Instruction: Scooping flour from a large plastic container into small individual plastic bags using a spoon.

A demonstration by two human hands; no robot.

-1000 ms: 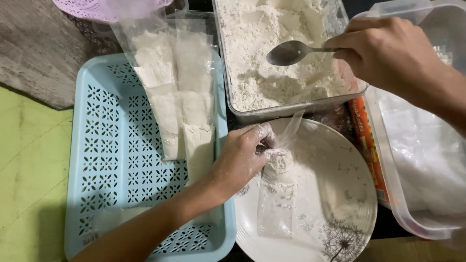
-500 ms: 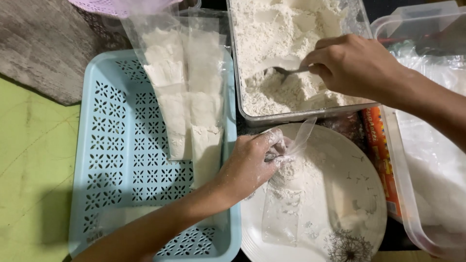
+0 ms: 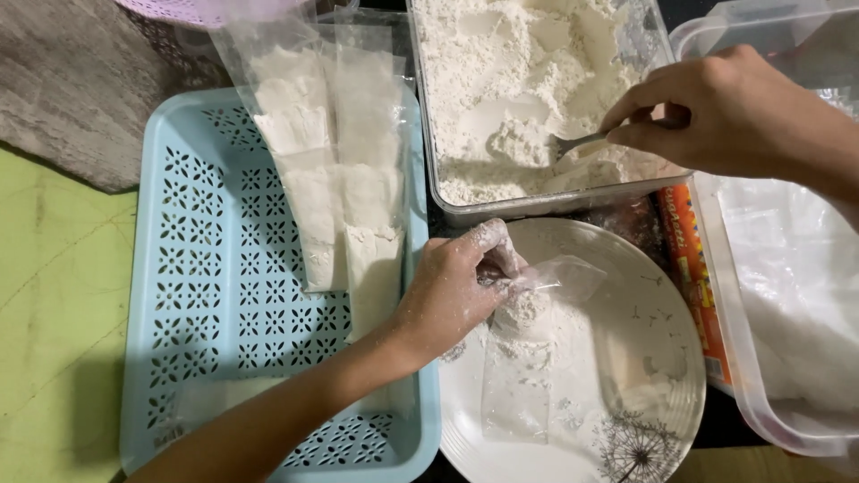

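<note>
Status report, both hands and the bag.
Left hand pinching small plastic bag open over plate. Right hand digging spoon into flour tub. Nothing between.

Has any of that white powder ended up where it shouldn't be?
A little. Powder dusts the white plate around the small clear bag and coats the left hand. The right hand holds the spoon.

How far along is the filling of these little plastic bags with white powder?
Done: several filled clear plastic bags lie in the light-blue perforated tray. In hand: left hand holds a partly filled bag over the white plate; right hand scoops with a metal spoon. Left: much powder in the clear tub.
</note>
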